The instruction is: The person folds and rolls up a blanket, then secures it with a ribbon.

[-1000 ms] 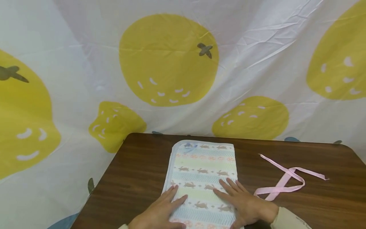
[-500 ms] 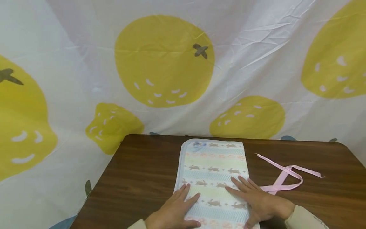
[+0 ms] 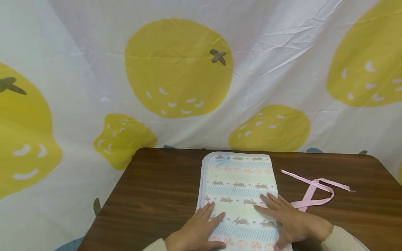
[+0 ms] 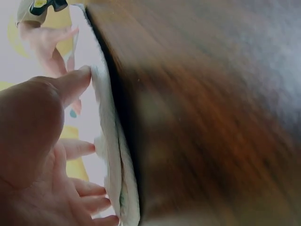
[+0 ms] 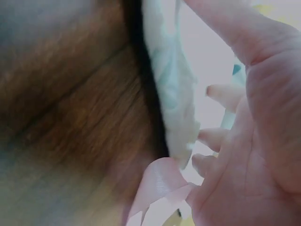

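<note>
White fabric printed with large yellow citrus fruits (image 3: 179,66) hangs as a backdrop behind and left of a dark wood-grain table (image 3: 150,195), whose rounded far-left corner and long left stretch lie bare. Lengthwise at the table's middle lies a folded cloth (image 3: 238,181) with pastel stripes and rows of small brown rabbits, its white-bound far edge close to the table's back edge. Both hands lie flat on the cloth's near end with fingers straight and spread, gripping nothing: the left hand (image 3: 196,233) at the cloth's left edge, the right hand (image 3: 292,223) at its right edge. Just beside the right hand's fingertips, a looped pink ribbon (image 3: 314,190) lies on open wood to the right.
</note>
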The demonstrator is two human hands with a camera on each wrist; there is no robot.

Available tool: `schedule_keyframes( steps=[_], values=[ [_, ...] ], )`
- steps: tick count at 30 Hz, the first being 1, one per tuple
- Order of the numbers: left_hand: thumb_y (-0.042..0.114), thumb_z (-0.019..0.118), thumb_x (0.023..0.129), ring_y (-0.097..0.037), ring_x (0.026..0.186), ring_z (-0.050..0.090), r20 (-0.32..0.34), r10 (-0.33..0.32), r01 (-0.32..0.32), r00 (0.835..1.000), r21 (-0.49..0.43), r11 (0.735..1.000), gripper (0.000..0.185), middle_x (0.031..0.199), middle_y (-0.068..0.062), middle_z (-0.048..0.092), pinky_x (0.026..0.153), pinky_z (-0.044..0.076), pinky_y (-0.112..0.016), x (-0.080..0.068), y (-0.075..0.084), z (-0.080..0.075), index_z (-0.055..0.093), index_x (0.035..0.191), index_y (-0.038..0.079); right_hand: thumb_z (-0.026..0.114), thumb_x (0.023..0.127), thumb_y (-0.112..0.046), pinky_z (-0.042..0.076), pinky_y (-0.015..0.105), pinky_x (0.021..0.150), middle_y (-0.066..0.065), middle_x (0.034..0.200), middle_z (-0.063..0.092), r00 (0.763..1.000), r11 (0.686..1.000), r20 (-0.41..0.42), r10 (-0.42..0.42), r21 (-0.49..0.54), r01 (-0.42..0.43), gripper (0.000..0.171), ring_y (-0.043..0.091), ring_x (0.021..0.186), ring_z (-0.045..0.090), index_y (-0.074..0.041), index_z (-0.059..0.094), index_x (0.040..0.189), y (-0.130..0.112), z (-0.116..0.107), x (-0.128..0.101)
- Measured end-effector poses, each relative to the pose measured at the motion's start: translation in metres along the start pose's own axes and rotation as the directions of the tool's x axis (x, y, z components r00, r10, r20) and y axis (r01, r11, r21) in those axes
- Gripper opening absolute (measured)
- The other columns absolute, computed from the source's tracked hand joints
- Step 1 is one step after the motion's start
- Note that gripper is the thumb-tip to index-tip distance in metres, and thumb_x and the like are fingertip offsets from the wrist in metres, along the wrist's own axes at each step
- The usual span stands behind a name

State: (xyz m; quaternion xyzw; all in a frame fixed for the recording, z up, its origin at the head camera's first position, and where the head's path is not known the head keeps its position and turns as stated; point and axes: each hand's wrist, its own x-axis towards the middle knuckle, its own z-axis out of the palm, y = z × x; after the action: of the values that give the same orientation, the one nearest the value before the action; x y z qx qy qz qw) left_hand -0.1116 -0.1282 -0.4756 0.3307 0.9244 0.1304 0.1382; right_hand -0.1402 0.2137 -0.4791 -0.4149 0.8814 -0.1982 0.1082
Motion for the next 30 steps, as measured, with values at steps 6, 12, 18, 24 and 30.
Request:
schedule_keyframes(
  steps=[6, 12, 18, 24, 30],
  values=[
    [0.064, 0.065, 0.084, -0.037, 0.147, 0.026, 0.013, 0.089, -0.089, 0.996, 0.01, 0.996, 0.086, 0.16, -0.022, 0.024, 0.116, 0.028, -0.052, -0.006, -0.008, -0.004, 0.037, 0.153, 0.022, 0.065, 0.082, -0.063, -0.025, 0.018, 0.11, 0.035, 0.143, 0.043, 0.952, 0.937, -0.178, -0.247, -0.293, 0.188, 0.084, 0.005, 0.145, -0.024, -0.004, 0.051, 0.141, -0.006, 0.007, -0.012],
    [0.066, 0.069, 0.078, -0.034, 0.146, 0.028, 0.023, 0.146, -0.146, 0.989, -0.005, 0.989, 0.093, 0.161, -0.02, 0.022, 0.114, 0.031, -0.052, -0.01, -0.013, -0.004, 0.033, 0.155, 0.026, 0.062, 0.086, -0.061, -0.018, 0.018, 0.114, -0.001, 0.165, 0.007, 0.905, 0.903, -0.261, -0.336, -0.362, 0.23, 0.072, 0.008, 0.15, -0.017, -0.009, 0.057, 0.136, -0.012, 0.015, -0.021],
    [0.071, 0.064, 0.08, -0.029, 0.145, 0.033, 0.013, 0.14, -0.14, 0.99, -0.018, 0.99, 0.088, 0.16, -0.01, 0.028, 0.113, 0.035, -0.051, -0.013, -0.014, -0.004, 0.035, 0.153, 0.031, 0.056, 0.086, -0.067, 0.004, 0.024, 0.12, 0.009, 0.151, 0.044, 0.9, 0.876, -0.276, -0.337, -0.441, 0.193, 0.068, 0.026, 0.146, 0.028, -0.015, 0.063, 0.129, -0.015, 0.029, -0.021],
    [0.067, 0.058, 0.087, -0.021, 0.134, 0.045, -0.064, 0.267, -0.261, 0.962, 0.088, 0.961, 0.074, 0.148, -0.005, 0.045, 0.107, 0.043, -0.044, -0.014, -0.016, -0.002, 0.047, 0.146, 0.024, 0.063, 0.084, -0.065, 0.053, 0.038, 0.071, 0.01, 0.118, 0.063, 0.898, 0.848, -0.274, -0.344, -0.501, 0.172, 0.056, 0.024, 0.101, 0.057, -0.02, 0.069, 0.118, -0.017, 0.039, -0.02],
    [0.057, 0.061, 0.092, -0.014, 0.116, 0.057, -0.136, 0.402, -0.375, 0.905, 0.19, 0.907, 0.054, 0.131, -0.003, 0.058, 0.094, 0.05, -0.031, -0.013, -0.02, -0.002, 0.061, 0.13, 0.019, 0.064, 0.083, -0.066, 0.052, 0.038, 0.069, 0.004, 0.115, 0.061, 0.908, 0.857, -0.281, -0.311, -0.496, 0.14, 0.053, 0.019, 0.1, 0.057, -0.024, 0.069, 0.115, -0.019, 0.042, -0.022]
  ],
)
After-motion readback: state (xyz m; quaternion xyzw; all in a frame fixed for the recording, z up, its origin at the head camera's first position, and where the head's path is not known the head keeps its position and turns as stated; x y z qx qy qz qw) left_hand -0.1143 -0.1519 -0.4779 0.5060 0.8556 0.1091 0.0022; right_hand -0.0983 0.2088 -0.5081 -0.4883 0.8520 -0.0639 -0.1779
